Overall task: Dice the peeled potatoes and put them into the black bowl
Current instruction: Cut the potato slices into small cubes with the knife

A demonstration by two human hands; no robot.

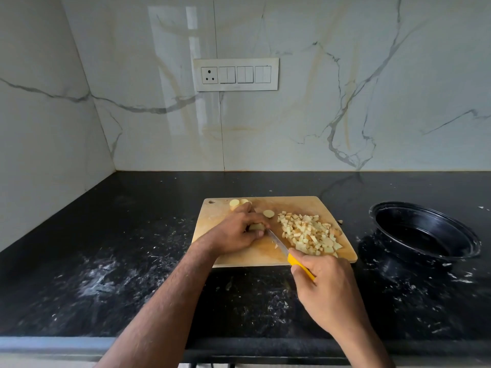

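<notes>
Our left hand [239, 229] curls over a potato piece [256, 227] on the wooden cutting board [218, 221], fingers bent around it and pinning it to the wood. Our right hand [326, 285] grips the yellow handle of a knife [289, 254], fingers wrapped closed around it, with the blade angled up and left so its tip meets the potato piece right beside our left fingertips.

To the right of the blade, a heap of diced potato [309, 233] covers the right half of the board, reaching almost to its near right edge. A single round slice [269, 213] lies on the board between the heap and our left hand. At the far left corner of the board, just beyond our knuckles, sit a few more thick potato rounds [239, 203], partly hidden by the hand. One small bit [340, 222] lies off the board, on the counter just past its right edge.

The black bowl [425, 232] stands on the dark speckled countertop [106, 261] to the right of the board, apart from it, and we see no potato in it.
</notes>
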